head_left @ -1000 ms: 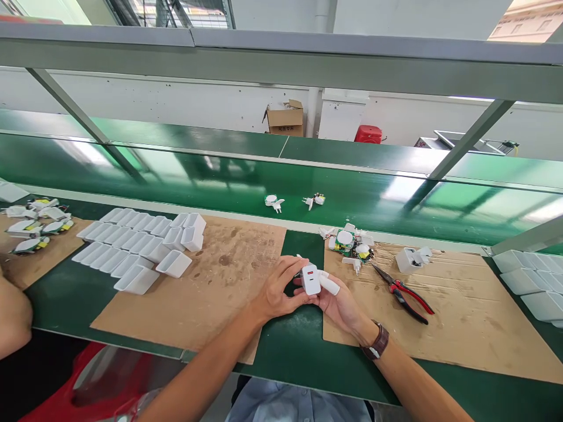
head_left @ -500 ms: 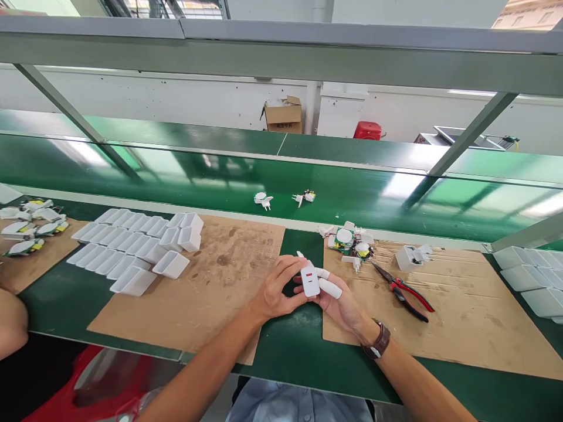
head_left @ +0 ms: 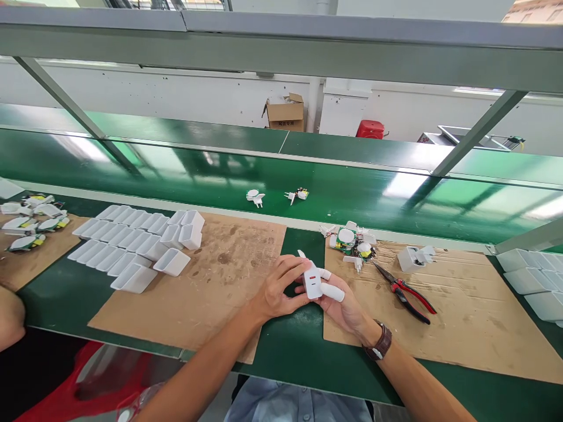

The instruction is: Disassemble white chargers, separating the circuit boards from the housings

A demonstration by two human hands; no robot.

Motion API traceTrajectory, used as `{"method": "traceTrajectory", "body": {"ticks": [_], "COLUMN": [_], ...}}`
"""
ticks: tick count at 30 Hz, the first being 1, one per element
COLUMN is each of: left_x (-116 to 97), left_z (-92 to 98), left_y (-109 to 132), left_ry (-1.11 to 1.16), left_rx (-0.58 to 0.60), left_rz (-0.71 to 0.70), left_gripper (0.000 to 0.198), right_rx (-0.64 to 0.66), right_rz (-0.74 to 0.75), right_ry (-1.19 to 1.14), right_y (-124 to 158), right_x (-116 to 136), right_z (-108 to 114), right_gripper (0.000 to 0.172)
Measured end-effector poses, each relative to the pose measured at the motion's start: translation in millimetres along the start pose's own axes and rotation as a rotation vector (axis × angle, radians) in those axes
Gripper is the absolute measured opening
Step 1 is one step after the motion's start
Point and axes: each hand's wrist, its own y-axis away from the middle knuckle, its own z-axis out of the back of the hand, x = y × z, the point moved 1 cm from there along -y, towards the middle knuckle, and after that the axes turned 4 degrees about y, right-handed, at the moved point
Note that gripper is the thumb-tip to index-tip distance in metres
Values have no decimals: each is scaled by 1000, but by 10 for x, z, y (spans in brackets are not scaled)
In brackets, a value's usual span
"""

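A white charger (head_left: 312, 283) with a red port and a second slot in its end face is held between both hands above the green table strip. My left hand (head_left: 281, 287) pinches it from the left, thumb below and fingers above. On its other side my right hand (head_left: 341, 302), with white covers on some fingers, closes round it. Pliers with red and black handles (head_left: 407, 296) lie on the cardboard to the right. Behind them are a cluster of circuit boards with plugs (head_left: 349, 239) and a white housing with a plug part (head_left: 413, 258).
Rows of open white housings (head_left: 123, 243) stand on the left cardboard (head_left: 211, 299), and more white housings (head_left: 534, 278) at the far right. Two board assemblies (head_left: 255, 197) lie on the green belt (head_left: 197, 181). Another person's arm (head_left: 9, 316) shows at the left edge.
The two board assemblies on the belt have moved left. Both hands keep their hold on the charger, with little movement; the view has shifted slightly.
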Motion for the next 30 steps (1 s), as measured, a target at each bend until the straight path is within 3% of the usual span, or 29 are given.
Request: {"method": "traceTrajectory", "body": {"ticks": [11,20,26,30], "left_x": [6,14,4,49], "left_z": [0,0,-16,-27], "left_y": [8,26,105,147], "left_ry": [-6,0,-24,-91], "left_rx": [9,9,-11,33], "left_rz": [14,56,215,311], "left_gripper": [78,68,62,60], "right_rx": [-22,-71,-323,-297], "right_rz": [-23,-18,187,411], "right_ry": [-8,21,288,615], "right_y": [7,-10,-71,-65], "right_x": [-34,-74,-187,-267], "right_z": [10,-6,64,121], "right_gripper": [35,36,31,22]}}
